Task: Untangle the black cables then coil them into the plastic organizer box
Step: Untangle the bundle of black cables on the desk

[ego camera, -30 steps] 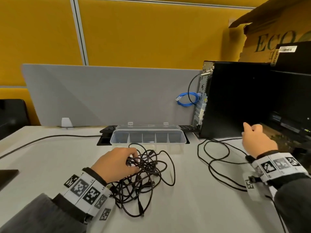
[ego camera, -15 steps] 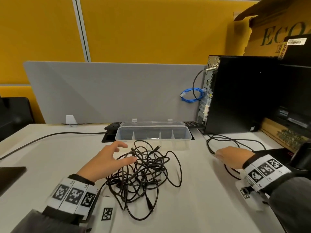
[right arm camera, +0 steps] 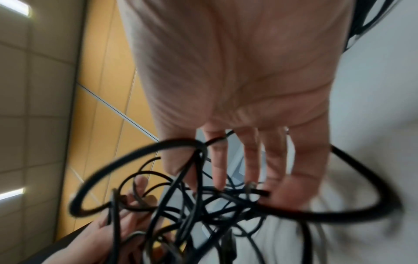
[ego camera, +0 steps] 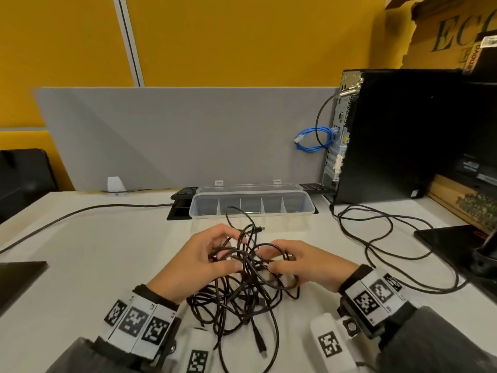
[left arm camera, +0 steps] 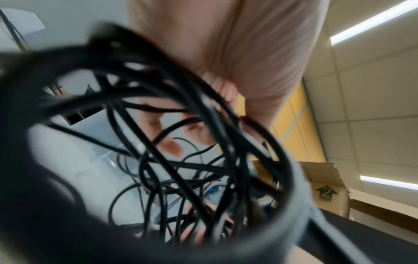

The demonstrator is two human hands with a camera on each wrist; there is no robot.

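Note:
A tangle of black cables (ego camera: 242,294) lies on the white desk in front of me, its upper strands lifted. My left hand (ego camera: 231,251) grips strands on the tangle's left side, fingers curled round them. My right hand (ego camera: 274,257) holds strands on the right side between thumb and fingers. The left wrist view shows the cables (left arm camera: 181,151) blurred, close under the left hand (left arm camera: 172,146). A cable loop (right arm camera: 140,160) passes by the thumb of the right hand (right arm camera: 226,169) in the right wrist view. The clear plastic organizer box (ego camera: 309,208), with dividers and its lid open, stands just behind the tangle.
A black computer tower (ego camera: 403,135) with a blue cable (ego camera: 313,138) stands at the back right. Other black cable loops (ego camera: 376,238) trail across the desk beside it. A grey divider panel (ego camera: 174,135) closes the back. One black cable (ego camera: 80,211) runs in from the left.
My right hand came from the tower side across to the tangle and took hold of strands. My left hand, open over the tangle half a second ago, now grips it.

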